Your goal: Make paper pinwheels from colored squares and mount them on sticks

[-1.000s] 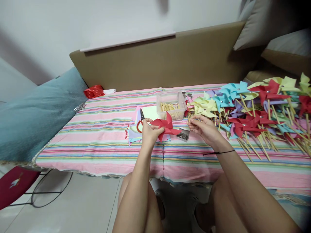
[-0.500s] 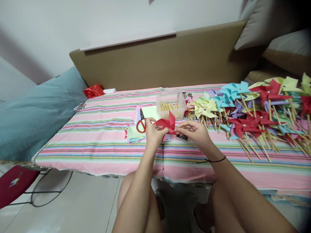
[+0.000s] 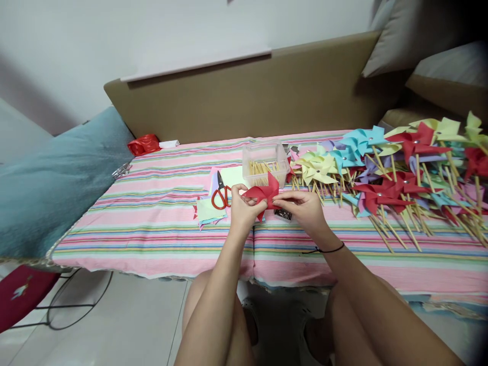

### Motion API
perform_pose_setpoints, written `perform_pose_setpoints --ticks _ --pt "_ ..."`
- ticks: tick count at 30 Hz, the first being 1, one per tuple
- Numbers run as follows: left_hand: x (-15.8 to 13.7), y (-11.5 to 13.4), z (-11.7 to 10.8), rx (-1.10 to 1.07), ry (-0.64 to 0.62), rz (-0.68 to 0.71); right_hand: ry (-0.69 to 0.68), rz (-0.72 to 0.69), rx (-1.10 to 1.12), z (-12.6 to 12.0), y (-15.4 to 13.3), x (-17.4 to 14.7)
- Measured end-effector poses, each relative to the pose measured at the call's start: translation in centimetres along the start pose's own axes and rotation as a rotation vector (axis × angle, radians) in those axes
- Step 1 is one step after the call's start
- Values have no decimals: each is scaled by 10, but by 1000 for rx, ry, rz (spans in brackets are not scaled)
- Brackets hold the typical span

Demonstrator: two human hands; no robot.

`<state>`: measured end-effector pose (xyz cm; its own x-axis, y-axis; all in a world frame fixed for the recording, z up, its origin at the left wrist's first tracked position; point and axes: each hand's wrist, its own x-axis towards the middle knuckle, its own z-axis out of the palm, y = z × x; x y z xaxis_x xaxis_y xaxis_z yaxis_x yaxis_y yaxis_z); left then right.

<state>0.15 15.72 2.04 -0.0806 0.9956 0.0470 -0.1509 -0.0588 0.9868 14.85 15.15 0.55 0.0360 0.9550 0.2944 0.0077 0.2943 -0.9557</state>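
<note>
A red paper pinwheel (image 3: 263,194) without a visible stick is held between both hands over the striped cloth. My left hand (image 3: 244,207) grips its left side, thumb pressed near the middle. From the right, my right hand (image 3: 301,207) pinches the paper close to the centre; whether a pin is between the fingers cannot be made out. Red-handled scissors (image 3: 218,201) lie just left of my left hand on sheets of coloured paper (image 3: 209,211). Behind the pinwheel stands a clear plastic box (image 3: 263,150) with short wooden sticks. A small container of dark pieces (image 3: 282,214) sits beneath my right hand.
Many finished pinwheels on sticks (image 3: 381,193) are heaped along the right. A red plastic bag (image 3: 145,145) and a small white item (image 3: 169,144) lie at the back left, by a blue cushion (image 3: 68,183). A red stool (image 3: 23,295) stands on the floor.
My right hand has moved slightly left, its fingertips now nearer the pinwheel's centre. The whole view has shifted a little.
</note>
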Motion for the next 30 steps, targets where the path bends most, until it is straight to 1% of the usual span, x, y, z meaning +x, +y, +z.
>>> perform_pose_setpoints --ticks 5,11,16,22,27,30 --pt "-2 2 2 -25 -25 11 31 -17 -24 1 -3 -1" --pt "-3 4 3 -29 -43 29 1 -145 -65 0 -2 1" --pt "-3 3 3 -27 -58 22 -1 -158 -67 -1 2 2" --pt "-2 2 3 -52 -74 46 -5 -185 -98 -2 4 2" --pt "-2 2 4 -38 -53 45 -4 -217 -96 -3 6 3" --pt "-2 2 4 -40 -62 46 -14 -228 -95 -4 8 3"
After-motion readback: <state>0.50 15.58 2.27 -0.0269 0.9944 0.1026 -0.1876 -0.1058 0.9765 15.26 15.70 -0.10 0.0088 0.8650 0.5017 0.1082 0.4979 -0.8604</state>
